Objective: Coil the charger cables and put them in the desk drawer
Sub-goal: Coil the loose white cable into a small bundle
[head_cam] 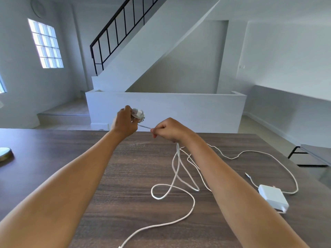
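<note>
My left hand (124, 122) is raised above the desk's far edge, closed around a small coil of white cable (138, 114). A short taut stretch of that cable runs to my right hand (167, 129), which pinches it between fingers. From the right hand the white cable (176, 169) hangs down and lies in loose loops on the dark wooden desk (125, 176), trailing off the near edge. A second thin white cable (250, 153) snakes to a white power adapter (273, 197) at the right. No drawer is visible.
A round metallic object (4, 153) sits at the desk's left edge. Beyond the desk are a low white wall (164, 108), a staircase with a black railing (114, 33), and a black-legged bench (308, 154) at the right.
</note>
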`<state>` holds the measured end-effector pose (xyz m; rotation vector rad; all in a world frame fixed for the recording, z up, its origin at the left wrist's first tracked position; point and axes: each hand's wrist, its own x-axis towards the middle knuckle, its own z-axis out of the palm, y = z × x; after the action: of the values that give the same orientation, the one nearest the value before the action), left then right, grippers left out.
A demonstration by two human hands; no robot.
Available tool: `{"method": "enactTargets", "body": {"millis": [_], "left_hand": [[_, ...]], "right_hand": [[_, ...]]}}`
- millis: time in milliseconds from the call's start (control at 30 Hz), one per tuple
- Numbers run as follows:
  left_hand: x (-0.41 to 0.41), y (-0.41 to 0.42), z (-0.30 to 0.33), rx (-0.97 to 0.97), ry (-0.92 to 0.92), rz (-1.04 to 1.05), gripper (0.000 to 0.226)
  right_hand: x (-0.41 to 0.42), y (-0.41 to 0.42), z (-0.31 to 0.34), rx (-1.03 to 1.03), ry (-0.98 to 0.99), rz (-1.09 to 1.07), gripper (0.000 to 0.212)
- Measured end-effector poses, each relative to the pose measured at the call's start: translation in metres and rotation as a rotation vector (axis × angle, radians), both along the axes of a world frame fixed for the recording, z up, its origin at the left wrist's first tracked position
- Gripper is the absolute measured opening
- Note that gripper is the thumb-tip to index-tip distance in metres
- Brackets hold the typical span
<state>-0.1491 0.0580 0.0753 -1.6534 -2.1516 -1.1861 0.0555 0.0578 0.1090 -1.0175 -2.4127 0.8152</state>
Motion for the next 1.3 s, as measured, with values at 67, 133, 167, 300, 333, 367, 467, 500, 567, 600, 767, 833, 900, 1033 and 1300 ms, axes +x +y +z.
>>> {"method": "enactTargets", "body": {"millis": [67, 133, 167, 300, 333, 367, 467, 500, 567, 600, 767, 833, 900, 1033, 1300], "left_hand": [[-0.006, -0.003, -0.006, -0.077, 0.085, 0.011, 0.029], [-0.013, -0.007, -0.012, -0.168, 0.16, 0.017, 0.029], [-0.016, -0.008, -0.014, -0.208, 0.185, 0.012, 0.028], [-0.018, -0.011, -0.016, -0.295, 0.201, -0.096, 0.025], [-0.018, -0.012, -0.015, -0.33, 0.173, -0.129, 0.024], [-0.018, -0.014, -0.014, -0.368, 0.139, -0.168, 0.024], [-0.018, -0.021, -0.009, -0.479, -0.009, -0.329, 0.025], [-0.018, -0.026, -0.007, -0.515, -0.11, -0.389, 0.026], [-0.012, -0.037, 0.0, -0.572, -0.405, -0.53, 0.037], [-0.009, -0.041, 0.003, -0.596, -0.581, -0.623, 0.048], [-0.004, -0.049, 0.01, -0.488, -1.111, -0.985, 0.063], [0.0, -0.047, 0.013, -0.35, -1.193, -1.011, 0.059], [0.001, -0.043, 0.016, -0.197, -1.297, -1.005, 0.058], [0.009, -0.032, 0.024, 0.065, -1.56, -0.888, 0.032], [0.021, -0.003, 0.026, 0.273, -1.598, -0.461, 0.024]], "right_hand": [[0.007, 0.001, 0.009, -0.015, -0.003, -0.017, 0.025], [0.015, 0.004, 0.018, -0.016, 0.044, -0.031, 0.022], [0.017, 0.006, 0.021, 0.0, 0.073, -0.04, 0.023], [0.011, 0.028, 0.025, 0.114, 0.214, -0.123, 0.024], [0.008, 0.035, 0.024, 0.134, 0.247, -0.151, 0.025], [0.005, 0.042, 0.022, 0.149, 0.274, -0.183, 0.025], [0.001, 0.061, 0.019, 0.19, 0.328, -0.27, 0.025], [0.001, 0.067, 0.017, 0.201, 0.335, -0.293, 0.024], [0.0, 0.075, 0.013, 0.211, 0.336, -0.333, 0.025], [0.001, 0.079, 0.009, 0.207, 0.336, -0.349, 0.025], [-0.004, 0.083, -0.012, 0.138, 0.33, -0.35, 0.027], [-0.008, 0.079, -0.023, 0.11, 0.326, -0.328, 0.028], [-0.012, 0.073, -0.034, 0.071, 0.322, -0.299, 0.03], [-0.021, 0.06, -0.049, 0.044, 0.281, -0.258, 0.037], [-0.026, 0.032, -0.061, 0.173, 0.139, -0.182, 0.041]]}}
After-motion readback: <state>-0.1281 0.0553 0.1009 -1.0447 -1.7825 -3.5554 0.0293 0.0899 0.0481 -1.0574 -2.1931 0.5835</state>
